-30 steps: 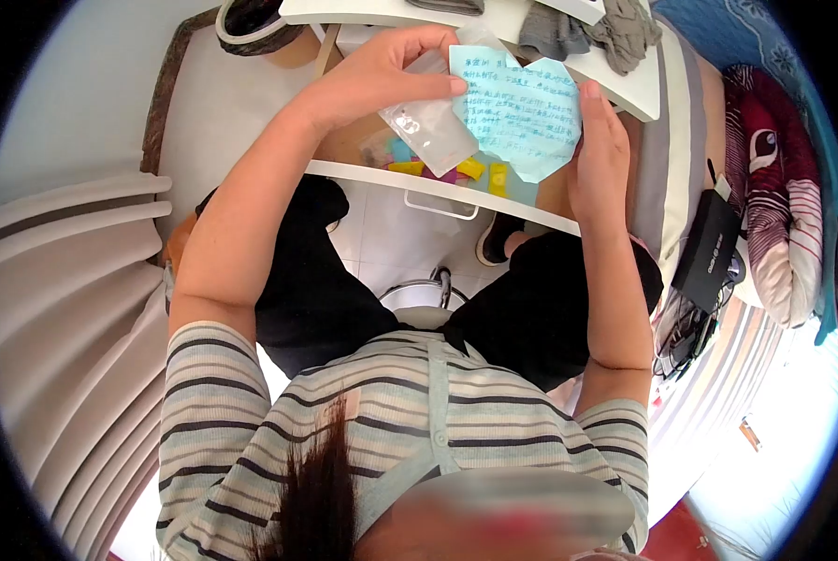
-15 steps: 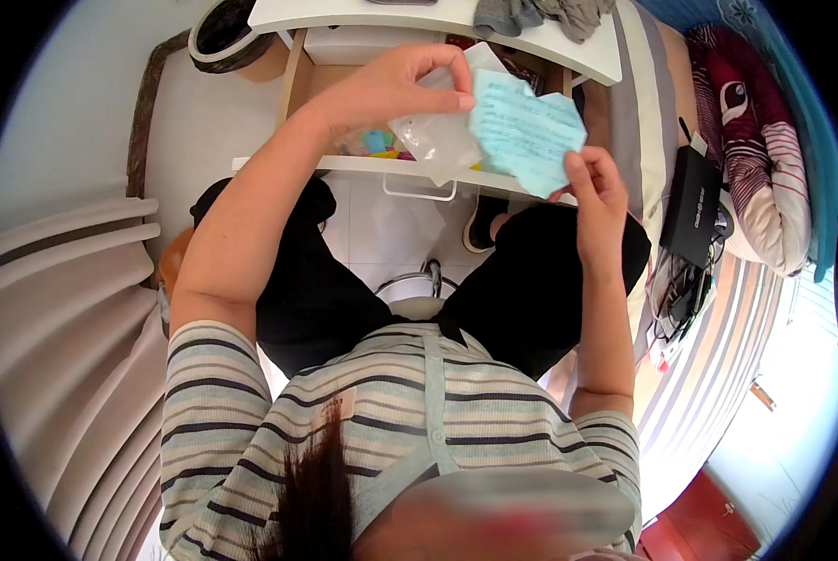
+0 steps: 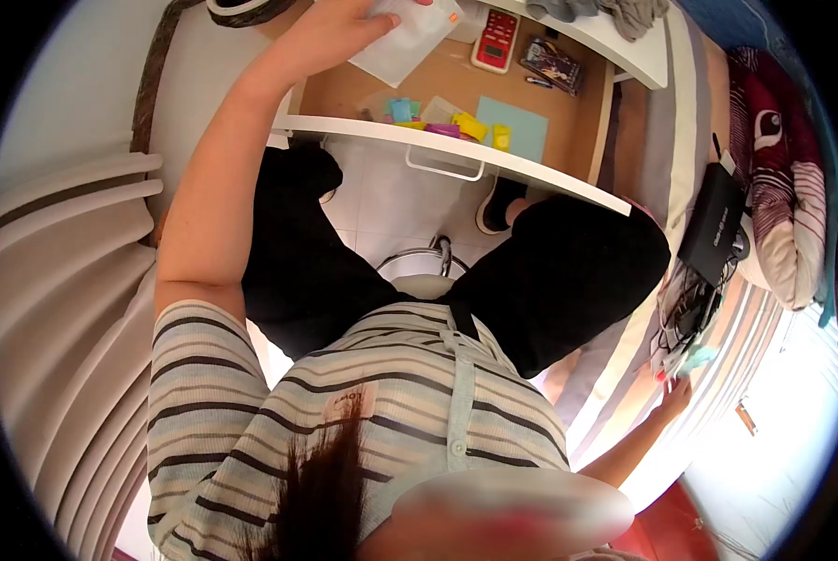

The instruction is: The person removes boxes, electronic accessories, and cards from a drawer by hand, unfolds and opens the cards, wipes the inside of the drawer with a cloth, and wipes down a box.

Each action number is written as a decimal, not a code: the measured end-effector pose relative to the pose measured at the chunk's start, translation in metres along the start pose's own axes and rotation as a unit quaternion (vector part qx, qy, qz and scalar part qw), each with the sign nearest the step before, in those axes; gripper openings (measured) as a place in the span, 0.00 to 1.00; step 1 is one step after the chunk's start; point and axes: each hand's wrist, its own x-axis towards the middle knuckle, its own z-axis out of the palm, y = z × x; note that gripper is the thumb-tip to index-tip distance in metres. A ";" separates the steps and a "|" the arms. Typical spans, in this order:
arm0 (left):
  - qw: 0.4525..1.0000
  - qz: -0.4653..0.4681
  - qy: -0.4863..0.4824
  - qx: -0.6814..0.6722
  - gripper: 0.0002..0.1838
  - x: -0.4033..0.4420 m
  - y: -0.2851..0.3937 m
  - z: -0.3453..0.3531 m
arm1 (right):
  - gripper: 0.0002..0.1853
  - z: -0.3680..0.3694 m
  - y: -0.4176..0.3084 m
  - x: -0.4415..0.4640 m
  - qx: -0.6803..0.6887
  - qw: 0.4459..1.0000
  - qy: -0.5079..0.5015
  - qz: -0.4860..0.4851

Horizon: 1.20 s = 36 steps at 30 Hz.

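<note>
At the top, my left hand (image 3: 349,33) pinches a translucent white plastic bag (image 3: 402,51) over the open drawer (image 3: 569,140). My right hand (image 3: 673,400) is stretched out to the far right over the striped bed, its fingers closed at the edge of the crumpled light-blue paper (image 3: 699,358). Inside the drawer lie a red device with a small screen (image 3: 496,42), a dark printed packet (image 3: 552,64), a flat pale-blue sheet (image 3: 515,129), yellow pieces (image 3: 469,126), a purple piece (image 3: 442,130) and a blue piece (image 3: 400,109).
Grey cloths (image 3: 636,14) lie on the white desk top (image 3: 615,47). A black box (image 3: 714,224) and tangled cables (image 3: 688,304) are on the bed at the right, near a maroon patterned cushion (image 3: 770,140). A bin (image 3: 246,11) stands at the upper left.
My right hand has carried the blue paper away from the drawer, down and right to the bed. My left hand has moved up and left with the bag, uncovering the drawer's contents.
</note>
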 end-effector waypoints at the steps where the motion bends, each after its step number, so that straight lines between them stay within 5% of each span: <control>1: 0.999 0.040 0.017 0.025 0.16 -0.001 -0.007 0.001 | 0.21 -0.006 0.010 0.010 -0.002 1.000 -0.004 0.000; 3: 0.995 0.080 0.032 0.048 0.17 -0.001 -0.015 0.000 | 0.24 -0.012 0.022 0.023 -0.374 0.899 0.151 -0.168; 4: 0.992 0.073 0.024 0.100 0.17 -0.002 -0.016 -0.001 | 0.24 -0.001 0.008 0.014 -0.376 0.899 0.150 -0.166; 6: 0.986 0.070 0.008 0.148 0.18 -0.002 -0.020 -0.001 | 0.25 0.036 -0.039 -0.010 -0.324 0.842 0.174 -0.395; 10: 0.967 0.123 0.024 0.220 0.18 -0.003 -0.028 0.006 | 0.18 0.132 -0.145 -0.066 -0.151 0.874 0.041 -0.460; 13: 0.964 0.107 0.010 0.244 0.16 -0.005 -0.029 0.006 | 0.13 0.213 -0.212 -0.128 -0.013 0.876 -0.218 -0.429; 14: 0.967 0.085 -0.019 0.238 0.18 -0.006 -0.029 0.005 | 0.14 0.234 -0.229 -0.141 -0.127 0.834 -0.265 -0.467; 16: 0.965 0.055 -0.022 0.257 0.18 -0.010 -0.036 0.008 | 0.16 0.285 -0.255 -0.179 -0.147 0.717 -0.450 -0.512; 20: 0.966 0.043 -0.061 0.249 0.19 -0.013 -0.041 0.010 | 0.22 0.392 -0.245 -0.204 -0.249 0.507 -0.538 -0.626; 23: 0.957 0.009 -0.111 0.267 0.21 -0.014 -0.044 0.013 | 0.26 0.422 -0.233 -0.218 -0.389 0.496 -0.516 -0.580; 30: 0.953 -0.021 -0.150 0.263 0.25 -0.014 -0.048 0.008 | 0.25 0.430 -0.231 -0.194 -0.396 0.486 -0.508 -0.590; 33: 0.936 -0.061 -0.188 0.291 0.26 -0.013 -0.052 0.008 | 0.22 0.422 -0.244 -0.188 -0.306 0.522 -0.554 -0.572; 35: 0.945 -0.038 -0.184 0.267 0.24 -0.014 -0.053 0.010 | 0.19 0.415 -0.253 -0.192 -0.242 0.656 -0.528 -0.481; 36: 0.945 -0.038 -0.183 0.269 0.24 -0.013 -0.054 0.012 | 0.19 0.411 -0.258 -0.194 -0.240 0.657 -0.528 -0.482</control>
